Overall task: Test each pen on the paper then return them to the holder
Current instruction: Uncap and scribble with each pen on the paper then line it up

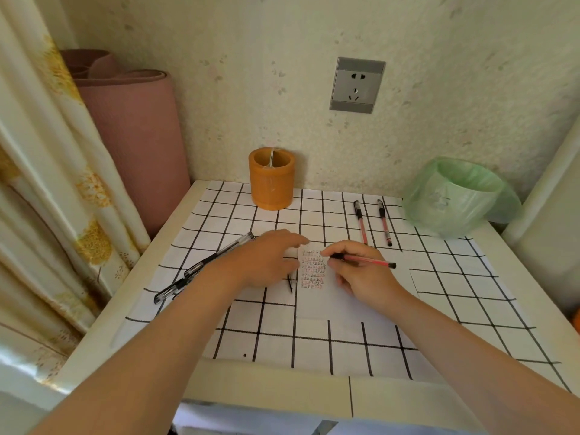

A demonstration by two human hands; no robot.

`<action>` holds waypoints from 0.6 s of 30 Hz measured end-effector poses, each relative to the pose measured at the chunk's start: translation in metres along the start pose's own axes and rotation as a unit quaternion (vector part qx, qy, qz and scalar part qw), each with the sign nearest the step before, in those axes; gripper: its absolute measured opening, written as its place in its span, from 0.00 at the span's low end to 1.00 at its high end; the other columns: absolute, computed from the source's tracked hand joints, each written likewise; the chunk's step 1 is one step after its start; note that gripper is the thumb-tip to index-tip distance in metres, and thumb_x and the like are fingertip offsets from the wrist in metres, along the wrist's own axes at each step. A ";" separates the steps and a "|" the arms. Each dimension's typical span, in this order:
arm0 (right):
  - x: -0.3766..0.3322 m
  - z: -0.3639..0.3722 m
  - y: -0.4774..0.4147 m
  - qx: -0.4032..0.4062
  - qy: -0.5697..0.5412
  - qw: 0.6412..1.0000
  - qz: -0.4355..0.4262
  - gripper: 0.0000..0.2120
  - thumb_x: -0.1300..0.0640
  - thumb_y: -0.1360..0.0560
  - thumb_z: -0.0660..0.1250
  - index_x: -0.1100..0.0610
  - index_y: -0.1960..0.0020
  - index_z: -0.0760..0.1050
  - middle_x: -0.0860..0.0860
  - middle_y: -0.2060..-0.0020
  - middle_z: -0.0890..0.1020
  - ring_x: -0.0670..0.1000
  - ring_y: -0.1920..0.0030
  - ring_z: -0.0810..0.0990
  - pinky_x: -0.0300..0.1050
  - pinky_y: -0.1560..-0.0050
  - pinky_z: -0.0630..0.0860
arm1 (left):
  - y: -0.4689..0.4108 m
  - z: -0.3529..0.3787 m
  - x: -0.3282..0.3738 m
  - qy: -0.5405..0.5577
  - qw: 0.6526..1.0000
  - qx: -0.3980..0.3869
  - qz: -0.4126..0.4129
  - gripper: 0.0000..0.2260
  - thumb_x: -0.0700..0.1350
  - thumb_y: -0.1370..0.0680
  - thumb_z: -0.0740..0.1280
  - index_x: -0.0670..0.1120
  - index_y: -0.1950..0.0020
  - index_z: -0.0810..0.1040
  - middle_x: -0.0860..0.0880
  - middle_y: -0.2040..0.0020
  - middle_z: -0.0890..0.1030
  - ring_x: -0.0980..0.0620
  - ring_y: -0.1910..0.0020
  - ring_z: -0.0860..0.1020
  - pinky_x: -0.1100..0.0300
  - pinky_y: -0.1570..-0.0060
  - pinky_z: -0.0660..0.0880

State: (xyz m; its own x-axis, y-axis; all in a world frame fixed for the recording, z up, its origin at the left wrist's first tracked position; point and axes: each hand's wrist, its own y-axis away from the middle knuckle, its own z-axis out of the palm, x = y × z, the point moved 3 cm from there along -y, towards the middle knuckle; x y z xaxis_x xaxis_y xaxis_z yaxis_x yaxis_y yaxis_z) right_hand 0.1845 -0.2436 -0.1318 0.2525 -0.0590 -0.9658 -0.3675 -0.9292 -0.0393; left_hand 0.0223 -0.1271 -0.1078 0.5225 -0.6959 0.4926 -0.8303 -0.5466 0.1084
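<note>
Fingers [337, 252] of our right hand [361, 273] pinch slim red plastic pen [368, 262], testing | left hand [266, 262] alongside lies flat, pinning white paper [329, 304]

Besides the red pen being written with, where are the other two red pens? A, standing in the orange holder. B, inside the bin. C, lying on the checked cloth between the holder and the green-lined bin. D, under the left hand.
C: one red pen and a second red pen lie side by side on the checked cloth, right of the orange holder and left of the green-lined bin.
</note>
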 end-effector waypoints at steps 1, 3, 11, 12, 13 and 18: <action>0.000 0.000 -0.001 0.000 -0.012 1.000 -0.002 0.13 0.69 0.21 0.63 0.55 0.48 0.83 0.49 0.63 0.83 0.53 0.70 0.76 0.38 0.74 0.70 | 0.002 -0.008 -0.002 0.008 1.000 0.020 -0.007 0.19 0.47 0.18 0.64 0.57 0.27 0.69 0.57 0.35 0.74 0.57 0.38 0.73 0.63 0.41 0.70; -0.001 -0.001 -0.002 -0.006 -0.017 1.000 -0.010 0.18 0.70 0.19 0.58 0.54 0.42 0.81 0.55 0.56 0.83 0.53 0.69 0.78 0.41 0.74 0.70 | 0.007 -0.020 -0.008 0.013 0.999 0.043 -0.021 0.15 0.44 0.18 0.63 0.57 0.32 0.74 0.58 0.42 0.78 0.59 0.45 0.76 0.67 0.47 0.71; -0.020 -0.004 -0.005 -0.048 -0.192 0.977 0.086 0.19 0.67 0.17 0.53 0.57 0.39 0.80 0.60 0.47 0.83 0.58 0.62 0.81 0.50 0.66 0.78 | 0.013 -0.009 -0.007 -0.065 0.998 -0.012 -0.005 0.24 0.34 0.22 0.64 0.63 0.38 0.78 0.59 0.41 0.73 0.59 0.45 0.72 0.64 0.43 0.72; -0.021 -0.006 -0.004 -0.054 -0.191 0.977 0.083 0.18 0.67 0.17 0.54 0.56 0.40 0.80 0.59 0.48 0.83 0.57 0.63 0.80 0.49 0.67 0.77 | 0.011 -0.006 -0.005 -0.070 0.997 -0.019 0.002 0.22 0.36 0.22 0.66 0.63 0.39 0.79 0.60 0.42 0.72 0.59 0.46 0.71 0.63 0.45 0.72; -0.023 -0.007 -0.004 -0.053 -0.176 0.980 0.077 0.16 0.66 0.18 0.56 0.56 0.41 0.80 0.58 0.49 0.83 0.55 0.64 0.79 0.48 0.68 0.76 | 0.009 -0.004 -0.003 -0.072 0.997 -0.027 0.007 0.20 0.38 0.23 0.69 0.63 0.40 0.80 0.60 0.43 0.72 0.60 0.49 0.71 0.65 0.48 0.70; -0.023 -0.014 -0.004 -0.039 -0.054 0.996 0.066 0.14 0.64 0.24 0.69 0.54 0.40 0.77 0.52 0.54 0.87 0.49 0.68 0.76 0.42 0.69 0.71 | 0.006 -0.003 0.001 -0.074 0.997 -0.016 -0.006 0.08 0.47 0.26 0.75 0.57 0.50 0.83 0.61 0.49 0.73 0.60 0.54 0.70 0.65 0.56 0.68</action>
State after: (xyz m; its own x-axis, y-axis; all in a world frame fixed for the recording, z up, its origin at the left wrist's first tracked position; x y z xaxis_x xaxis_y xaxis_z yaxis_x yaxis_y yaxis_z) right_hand 0.1925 -0.2432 -0.1060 0.1061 -0.1472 -0.9834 -0.3198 -0.9415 0.1065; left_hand 0.0169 -0.1294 -0.1043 0.5541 -0.7516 0.3579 -0.8279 -0.5425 0.1426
